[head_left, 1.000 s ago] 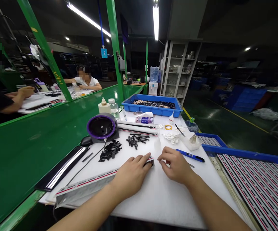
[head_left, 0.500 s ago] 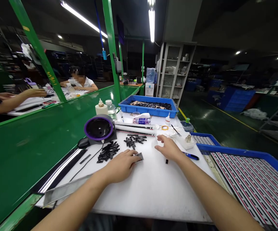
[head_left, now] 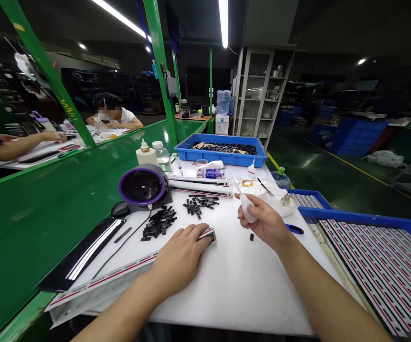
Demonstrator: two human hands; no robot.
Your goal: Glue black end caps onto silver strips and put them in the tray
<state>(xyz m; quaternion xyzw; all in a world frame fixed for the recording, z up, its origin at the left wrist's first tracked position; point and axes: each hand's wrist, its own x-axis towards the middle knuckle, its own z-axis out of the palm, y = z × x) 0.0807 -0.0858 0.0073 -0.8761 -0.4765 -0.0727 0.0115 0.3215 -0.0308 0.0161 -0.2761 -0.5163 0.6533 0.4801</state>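
My left hand [head_left: 184,254] is wrapped over the far end of a long white profile with a red stripe [head_left: 113,280], which slants across the table's left front under my forearm. In my right hand [head_left: 262,221] is a small translucent white bottle [head_left: 247,209], its thin nozzle pointing up and away from me. One small black piece [head_left: 251,237] lies on the white table between my hands. Two piles of black strips, one [head_left: 159,223] left of my left hand and one [head_left: 201,205] beyond it, lie near a round purple-rimmed fan [head_left: 143,186].
At the back stands a blue tray [head_left: 223,159] of black parts. Long profiles [head_left: 198,186] lie before it. A blue pen-like tool [head_left: 294,229] is beside my right wrist. Striped profiles [head_left: 376,266] fill a bin at the right. Two people sit across the green partition.
My right hand has picked up the white bottle and closed round it. The profile under my left hand has turned, so its red-striped face shows. The view has shifted slightly.
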